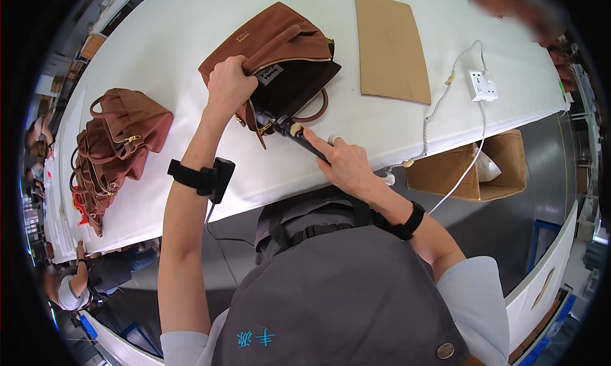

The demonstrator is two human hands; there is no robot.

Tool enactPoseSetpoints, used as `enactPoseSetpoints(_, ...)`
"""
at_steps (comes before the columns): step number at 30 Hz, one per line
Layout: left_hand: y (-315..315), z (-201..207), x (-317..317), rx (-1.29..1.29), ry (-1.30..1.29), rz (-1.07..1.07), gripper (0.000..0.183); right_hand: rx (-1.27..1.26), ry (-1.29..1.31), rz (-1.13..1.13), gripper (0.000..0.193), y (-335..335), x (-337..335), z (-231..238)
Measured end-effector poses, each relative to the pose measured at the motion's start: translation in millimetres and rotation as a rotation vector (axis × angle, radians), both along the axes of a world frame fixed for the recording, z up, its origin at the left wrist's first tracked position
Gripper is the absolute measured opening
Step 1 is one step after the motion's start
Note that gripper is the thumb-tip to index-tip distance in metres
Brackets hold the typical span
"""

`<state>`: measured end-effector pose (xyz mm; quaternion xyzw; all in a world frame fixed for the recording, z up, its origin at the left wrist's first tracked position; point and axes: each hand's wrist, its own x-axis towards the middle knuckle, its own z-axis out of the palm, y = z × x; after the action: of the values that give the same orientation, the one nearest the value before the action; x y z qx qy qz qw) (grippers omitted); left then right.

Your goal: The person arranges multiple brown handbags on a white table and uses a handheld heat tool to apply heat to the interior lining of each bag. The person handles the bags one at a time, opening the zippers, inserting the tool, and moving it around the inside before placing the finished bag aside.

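Observation:
A brown handbag (219, 51) lies tilted on the white table, its gold zipper undone and the dark lining showing. My left hand (230, 83) is closed on the bag's upper edge beside the near handle. In my right hand (345, 164) is a slim black-handled tool (305, 141), the index finger stretched along it. The tool's front end meets the near end of the bag's opening, close to a hanging zipper pull (262, 132). Its exact kind is unclear, as the tip is blurred and partly hidden in shadow.
Several more brown handbags (121, 137) are heaped at the left. A flat cardboard sheet (391, 51) lies right of the bag, with a white power strip (482, 86) and cords beyond. A cardboard box (445, 175) stands below the table edge. Another person (76, 283) is at the far left.

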<state>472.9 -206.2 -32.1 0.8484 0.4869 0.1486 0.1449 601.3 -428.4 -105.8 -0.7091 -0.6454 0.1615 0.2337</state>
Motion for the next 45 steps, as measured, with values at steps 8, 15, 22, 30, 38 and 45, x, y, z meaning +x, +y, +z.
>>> enactPoseSetpoints(8,0,2,0,-0.001,-0.006,0.001,0.027,0.048,-0.098,-0.337,0.062,16,52,-8)
enactPoseSetpoints(15,5,3,2,-0.024,-0.007,0.023,0.026,-0.066,0.075,0.032,0.058,-10,59,7)
enactPoseSetpoints(22,24,10,-12,-0.041,-0.085,0.091,0.027,-0.157,1.092,-0.136,0.051,-42,167,55)
enactPoseSetpoints(30,36,32,-12,-0.306,-0.176,0.201,0.028,0.14,1.325,-0.518,0.03,35,224,5)
enactPoseSetpoints(38,48,36,-47,-0.485,-0.367,0.238,0.02,-0.135,-0.023,-0.62,0.047,81,271,-73)
enactPoseSetpoints(45,46,44,-70,-0.73,-0.661,0.385,0.017,-0.037,-0.29,-0.544,0.057,77,254,-52)
